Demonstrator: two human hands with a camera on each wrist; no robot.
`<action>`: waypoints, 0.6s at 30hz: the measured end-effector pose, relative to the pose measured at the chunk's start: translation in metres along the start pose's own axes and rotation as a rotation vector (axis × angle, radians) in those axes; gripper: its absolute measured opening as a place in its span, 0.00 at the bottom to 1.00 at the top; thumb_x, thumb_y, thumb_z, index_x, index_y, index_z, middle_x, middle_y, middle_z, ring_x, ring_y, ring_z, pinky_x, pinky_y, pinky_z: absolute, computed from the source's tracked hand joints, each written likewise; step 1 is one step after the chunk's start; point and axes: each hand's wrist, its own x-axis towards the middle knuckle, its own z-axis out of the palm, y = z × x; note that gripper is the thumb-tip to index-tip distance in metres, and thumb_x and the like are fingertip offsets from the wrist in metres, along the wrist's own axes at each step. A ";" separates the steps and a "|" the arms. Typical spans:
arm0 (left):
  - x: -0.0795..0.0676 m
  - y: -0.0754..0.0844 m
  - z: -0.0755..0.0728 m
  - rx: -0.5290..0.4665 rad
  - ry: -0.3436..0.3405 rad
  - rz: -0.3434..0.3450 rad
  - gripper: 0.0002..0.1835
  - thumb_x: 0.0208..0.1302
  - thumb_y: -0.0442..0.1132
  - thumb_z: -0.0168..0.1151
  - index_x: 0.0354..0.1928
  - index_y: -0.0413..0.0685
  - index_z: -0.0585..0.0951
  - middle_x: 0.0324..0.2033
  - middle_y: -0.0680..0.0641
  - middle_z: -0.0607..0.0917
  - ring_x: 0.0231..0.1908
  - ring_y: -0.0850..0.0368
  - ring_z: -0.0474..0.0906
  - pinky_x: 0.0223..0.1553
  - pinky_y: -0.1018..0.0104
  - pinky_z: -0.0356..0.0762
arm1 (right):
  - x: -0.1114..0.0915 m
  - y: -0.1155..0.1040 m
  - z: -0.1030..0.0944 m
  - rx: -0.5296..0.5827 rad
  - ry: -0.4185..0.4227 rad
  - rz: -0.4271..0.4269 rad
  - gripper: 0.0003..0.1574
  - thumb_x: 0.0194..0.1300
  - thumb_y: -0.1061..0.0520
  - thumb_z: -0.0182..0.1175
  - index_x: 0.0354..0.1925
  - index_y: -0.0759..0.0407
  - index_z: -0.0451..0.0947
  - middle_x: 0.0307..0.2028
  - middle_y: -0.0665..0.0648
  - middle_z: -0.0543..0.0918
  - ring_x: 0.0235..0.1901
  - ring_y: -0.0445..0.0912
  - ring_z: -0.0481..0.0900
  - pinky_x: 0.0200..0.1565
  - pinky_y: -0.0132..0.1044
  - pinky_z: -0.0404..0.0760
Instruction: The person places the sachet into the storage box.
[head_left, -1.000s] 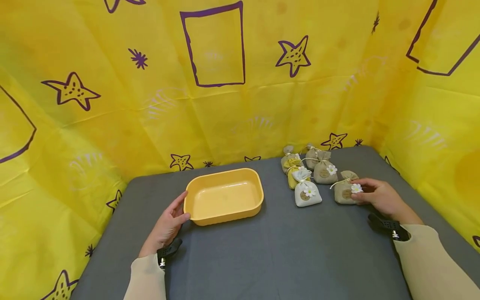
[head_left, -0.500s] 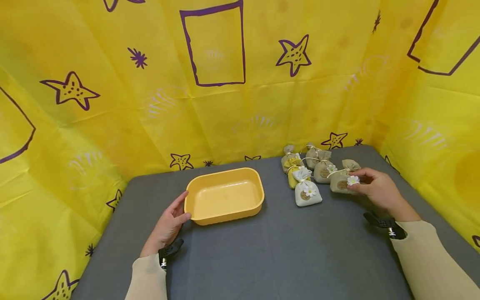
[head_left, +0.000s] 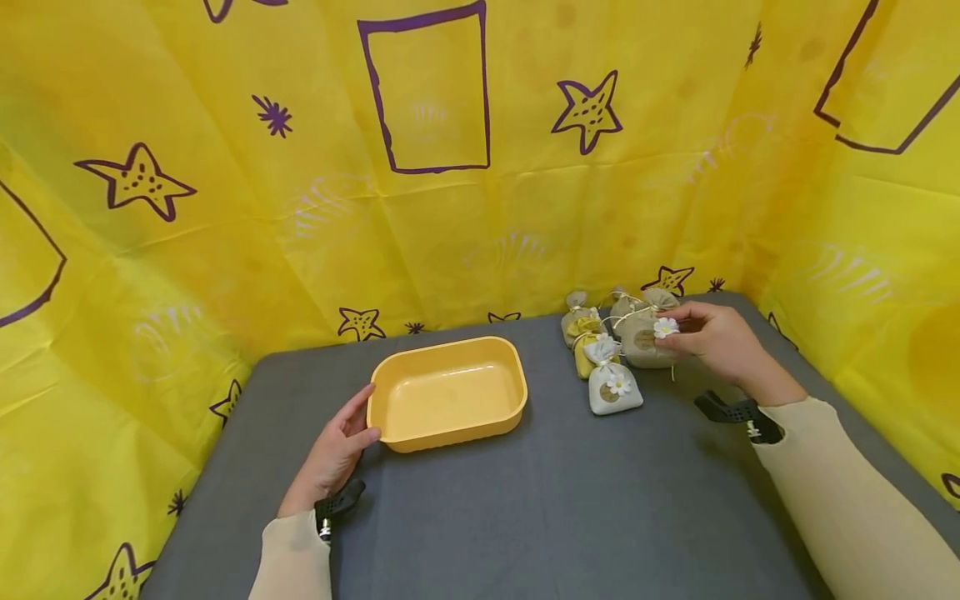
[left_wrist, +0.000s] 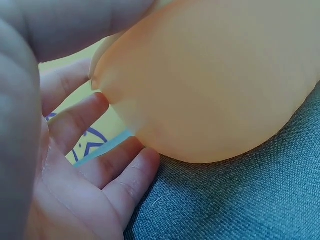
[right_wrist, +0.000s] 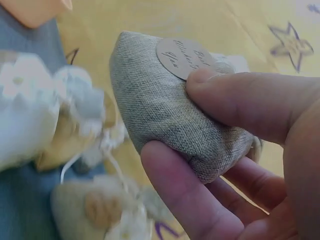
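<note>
My right hand [head_left: 716, 343] pinches a brown cloth sachet [head_left: 643, 337] by its side, thumb on the front near its round paper label and fingers behind. In the right wrist view this sachet [right_wrist: 155, 95] is lifted, with small print on the label. It overlaps other brown sachets in the head view. My left hand [head_left: 333, 450] holds the left end of a yellow rectangular basin [head_left: 453, 435], thumb at its near corner and fingers along the outer wall. The left wrist view shows the fingertips [left_wrist: 149, 159] against the basin's side [left_wrist: 210, 100].
A white sachet [head_left: 615, 390] with a flower stands at the front of the group. Behind it are a yellow sachet [head_left: 583, 358] and a brown one [head_left: 572, 329]. Yellow patterned cloth [head_left: 427, 233] walls in the grey table [head_left: 480, 525].
My right hand has lifted the rightmost brown sachet off the table and carried it left, in front of the other brown sachets. The left hand and the basin stay where they were.
</note>
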 end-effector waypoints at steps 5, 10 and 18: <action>0.001 0.000 -0.002 0.007 0.004 0.001 0.41 0.70 0.29 0.60 0.79 0.45 0.51 0.78 0.43 0.48 0.75 0.47 0.44 0.61 0.69 0.67 | 0.015 -0.026 0.009 0.042 -0.073 0.019 0.29 0.57 0.46 0.76 0.51 0.61 0.84 0.46 0.62 0.83 0.41 0.51 0.80 0.36 0.43 0.86; 0.001 0.001 -0.002 -0.003 -0.003 0.001 0.41 0.70 0.30 0.61 0.79 0.45 0.51 0.78 0.43 0.47 0.75 0.46 0.43 0.61 0.69 0.67 | 0.030 -0.051 0.020 0.081 -0.124 0.040 0.27 0.55 0.49 0.76 0.50 0.60 0.84 0.43 0.62 0.83 0.40 0.54 0.80 0.37 0.44 0.85; -0.001 0.002 0.002 -0.013 -0.007 0.011 0.40 0.70 0.28 0.59 0.79 0.43 0.51 0.78 0.42 0.47 0.75 0.44 0.43 0.61 0.69 0.66 | 0.054 -0.083 0.052 0.242 -0.196 0.036 0.21 0.59 0.59 0.73 0.49 0.65 0.82 0.45 0.66 0.80 0.42 0.57 0.80 0.39 0.46 0.86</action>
